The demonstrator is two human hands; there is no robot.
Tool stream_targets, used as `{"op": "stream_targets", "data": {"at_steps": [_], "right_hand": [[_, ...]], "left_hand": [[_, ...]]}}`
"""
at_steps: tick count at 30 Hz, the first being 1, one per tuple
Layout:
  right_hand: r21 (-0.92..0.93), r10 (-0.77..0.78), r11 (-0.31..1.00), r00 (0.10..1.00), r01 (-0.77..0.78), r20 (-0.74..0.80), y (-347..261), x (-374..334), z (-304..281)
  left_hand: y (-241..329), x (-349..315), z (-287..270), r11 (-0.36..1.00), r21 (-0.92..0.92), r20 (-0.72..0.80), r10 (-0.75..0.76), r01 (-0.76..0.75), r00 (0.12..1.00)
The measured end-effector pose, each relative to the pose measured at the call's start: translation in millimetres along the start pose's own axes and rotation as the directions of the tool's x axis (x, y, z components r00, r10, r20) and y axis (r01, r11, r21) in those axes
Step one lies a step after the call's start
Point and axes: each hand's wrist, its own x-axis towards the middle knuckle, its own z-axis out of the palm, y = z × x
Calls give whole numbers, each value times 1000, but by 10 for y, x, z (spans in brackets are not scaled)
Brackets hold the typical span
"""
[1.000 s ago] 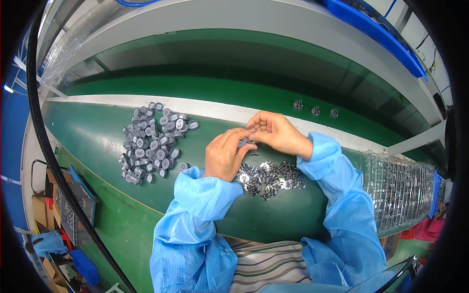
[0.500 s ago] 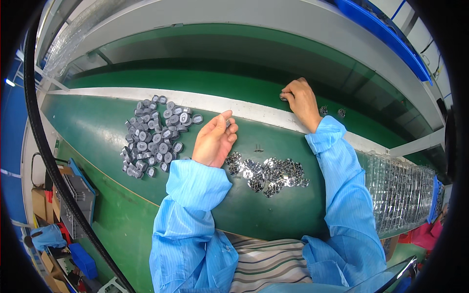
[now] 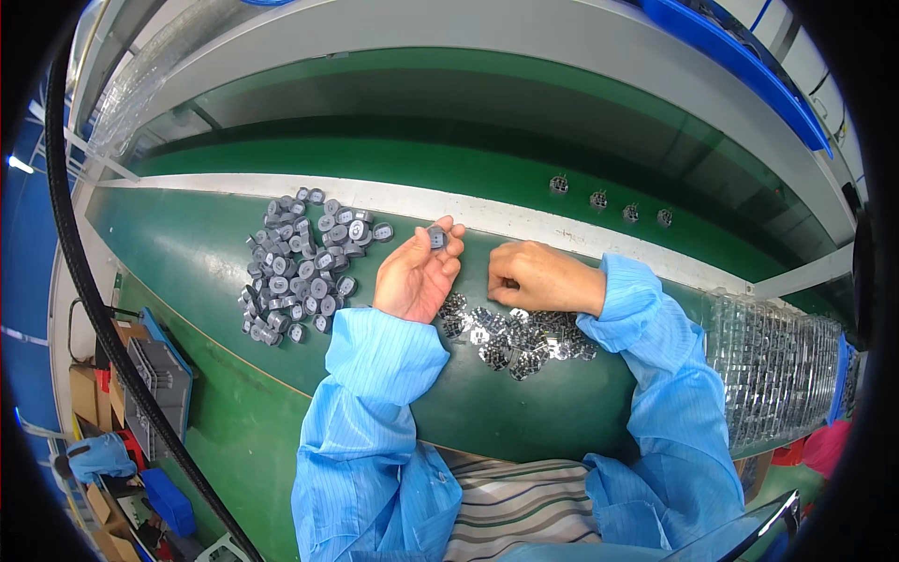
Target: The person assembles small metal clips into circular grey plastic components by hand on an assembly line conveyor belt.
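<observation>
My left hand [image 3: 410, 279], palm up, has its fingers curled round a small grey plastic cap [image 3: 437, 238], held above the green worktable [image 3: 506, 417]. To its left lies a heap of similar round grey caps [image 3: 306, 272]. My right hand [image 3: 552, 275] is closed, knuckles up, at the far edge of a pile of shiny metal parts [image 3: 524, 345]. Its fingertips point down at the table, and whatever they pinch is hidden. Beyond a white rail, several small assembled metal pieces [image 3: 598, 199] stand in a row on the green strip.
A white rail [image 3: 403, 208] runs between the worktable and the green strip [image 3: 375, 159] behind it. Stacked clear plastic trays [image 3: 773, 370] stand at the right end. A black cable [image 3: 122, 356] hangs at the left, and a blue shelf edge [image 3: 740, 70] juts in at the upper right.
My right hand has let go of a metal piece on the green strip, leaving it in the row, and come back to the metal pile. My left hand has turned its grey cap into view.
</observation>
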Motion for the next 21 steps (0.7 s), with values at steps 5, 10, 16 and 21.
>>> {"op": "stream_targets", "data": {"at_steps": [5, 10, 16, 21], "right_hand": [[-332, -214, 934, 948, 129, -234, 59, 40, 25], [-194, -81, 980, 962, 29, -262, 58, 34, -52], [-91, -100, 993, 935, 74, -340, 310, 84, 53], [719, 235, 685, 899, 117, -370, 82, 88, -54]], "left_hand": [[-43, 26, -34, 990, 93, -39, 110, -106, 993], [-32, -18, 68, 968, 240, -41, 86, -74, 995], [-65, -12, 43, 817, 529, 55, 236, -229, 970], [-179, -23, 170, 681, 678, 87, 301, -277, 950]]}}
